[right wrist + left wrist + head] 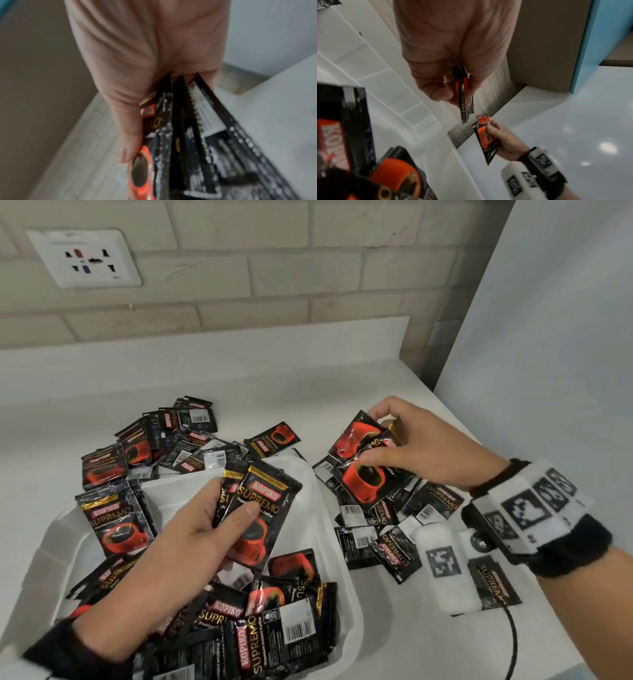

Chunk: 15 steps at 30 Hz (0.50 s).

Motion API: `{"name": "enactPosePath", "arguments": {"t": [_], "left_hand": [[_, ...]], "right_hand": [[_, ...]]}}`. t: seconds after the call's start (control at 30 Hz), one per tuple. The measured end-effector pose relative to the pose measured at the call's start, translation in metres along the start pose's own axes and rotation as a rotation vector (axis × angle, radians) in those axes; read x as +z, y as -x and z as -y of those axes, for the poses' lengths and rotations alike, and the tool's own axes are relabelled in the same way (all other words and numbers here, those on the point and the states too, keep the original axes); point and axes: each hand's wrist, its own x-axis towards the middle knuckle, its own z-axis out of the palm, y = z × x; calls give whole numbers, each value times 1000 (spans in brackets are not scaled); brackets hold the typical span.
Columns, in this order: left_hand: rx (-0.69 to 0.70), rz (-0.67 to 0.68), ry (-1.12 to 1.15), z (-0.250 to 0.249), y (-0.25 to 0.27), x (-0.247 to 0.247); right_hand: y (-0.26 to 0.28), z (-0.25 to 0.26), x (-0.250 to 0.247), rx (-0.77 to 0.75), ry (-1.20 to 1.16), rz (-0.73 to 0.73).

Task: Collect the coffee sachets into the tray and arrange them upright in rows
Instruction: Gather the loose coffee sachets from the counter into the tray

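While loose sachets (pixel 383 529) litter the counter (pixel 308 392), a wall socket (pixel 85 258) sits behind.

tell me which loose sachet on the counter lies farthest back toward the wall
The sachet topping the left pile, behind the tray; every other one lies nearer the person.

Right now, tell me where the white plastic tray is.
In the head view the white plastic tray sits on the counter at lower left, under the left hand, with loose black coffee sachets piled beside it to the right.

Black coffee sachets (pixel 263 508) printed with red cups and gold lettering, a white tray (pixel 346 621), white counter (pixel 342 378), beige brick-pattern wall (pixel 274 268)
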Motion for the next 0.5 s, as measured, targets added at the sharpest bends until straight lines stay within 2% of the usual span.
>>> {"name": "enactPosePath", "arguments": {"t": [0.07,0.2,0.33,0.4,0.5], "left_hand": [[17,-13,-23,-3,1,-9],[145,21,-138,0,12,-47],[171,-32,-230,11,33,-84],[151,-21,-232,22,43,-96],[15,81,-333,46,57,-111]], "right_hand": [[9,23,20,-61,-76,94],[22,41,67,-157,84,355],[37,42,93,-232,136,513],[44,38,101,-254,221,564],[50,33,110,-224,376,631]]}}
